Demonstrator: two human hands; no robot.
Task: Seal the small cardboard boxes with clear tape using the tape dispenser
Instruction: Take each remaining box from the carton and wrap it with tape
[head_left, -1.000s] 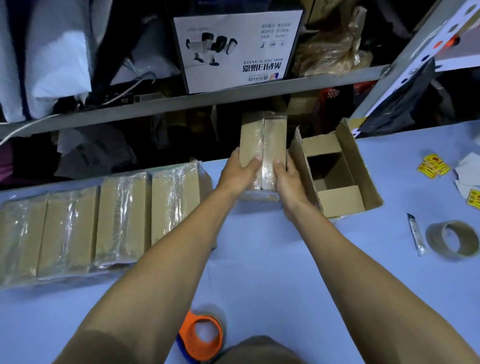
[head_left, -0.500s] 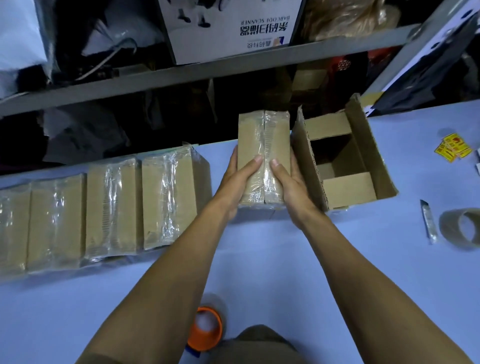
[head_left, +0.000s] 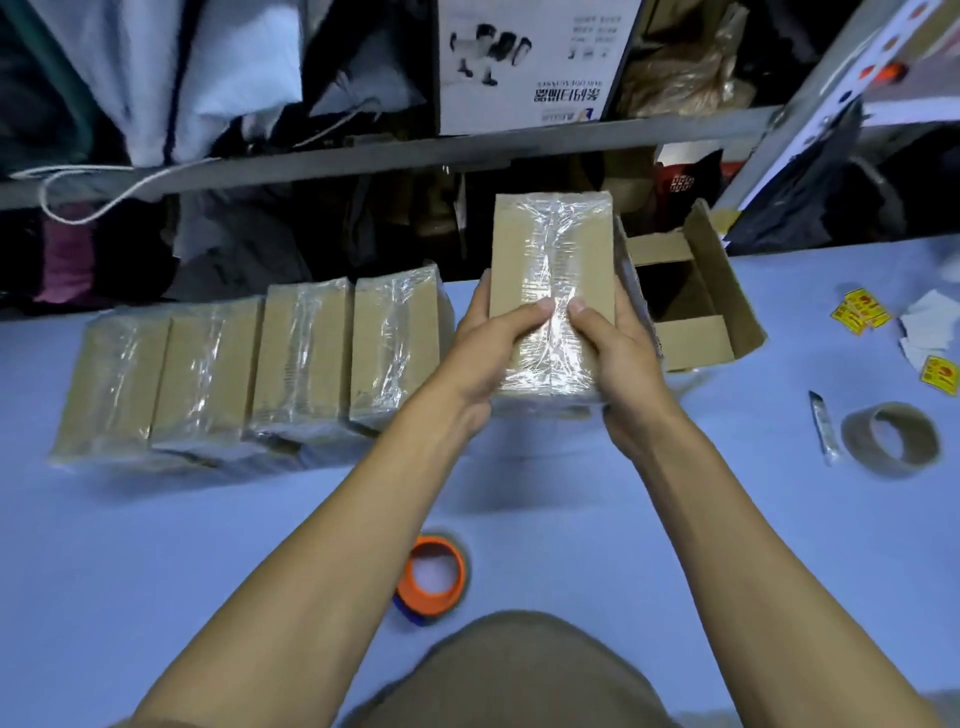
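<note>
The left hand (head_left: 475, 353) and the right hand (head_left: 618, 364) clamp one taped cardboard box (head_left: 550, 280) between them, one hand on each long side, with both thumbs laid on the top face and the thumb tips near each other. The box is held above the blue counter (head_left: 208, 545), tilted with its far end raised. Clear tape covers the top face in a wrinkled strip.

At 9 o'clock from the held box, a row of four taped boxes (head_left: 249, 374) lies side by side on the counter, each touching the next. At 3 o'clock, just beside the right hand, an open cardboard carton (head_left: 696, 306) stands with its flaps up.

At 6 o'clock, between the forearms, the orange tape dispenser (head_left: 434, 574) rests on the counter. At 4 o'clock, well apart from the hands, a brown tape roll (head_left: 891, 439) lies flat, with a utility knife (head_left: 823, 428) just beside it. Yellow labels (head_left: 860, 317) lie near the right edge
</note>
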